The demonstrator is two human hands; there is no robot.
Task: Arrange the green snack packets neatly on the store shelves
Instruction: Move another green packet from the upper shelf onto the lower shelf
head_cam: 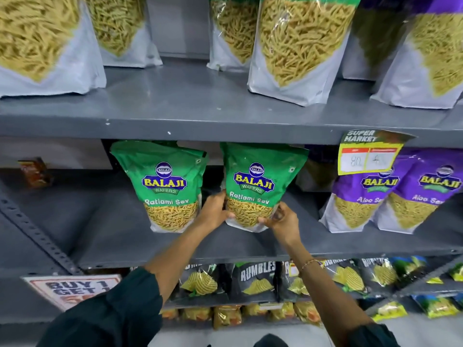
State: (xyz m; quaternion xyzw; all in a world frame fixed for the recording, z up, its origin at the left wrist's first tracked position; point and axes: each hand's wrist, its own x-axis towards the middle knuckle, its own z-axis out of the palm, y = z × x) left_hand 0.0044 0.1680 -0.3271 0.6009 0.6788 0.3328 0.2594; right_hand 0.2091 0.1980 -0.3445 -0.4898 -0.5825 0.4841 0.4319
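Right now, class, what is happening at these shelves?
A person is stocking the middle shelf. Both hands grip the lower corners of one green Ratlami Sev packet: the left hand on its left side, the right hand on its right. It stands upright beside a second green packet, already on the shelf. Purple packets stand further right.

place: shop | signs: grey metal shelves (200,126), supermarket price tag (368,152), rows of snack packets (253,186)

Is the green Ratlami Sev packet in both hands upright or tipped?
Upright: the green Ratlami Sev packet has its logo level, its base on the grey shelf.
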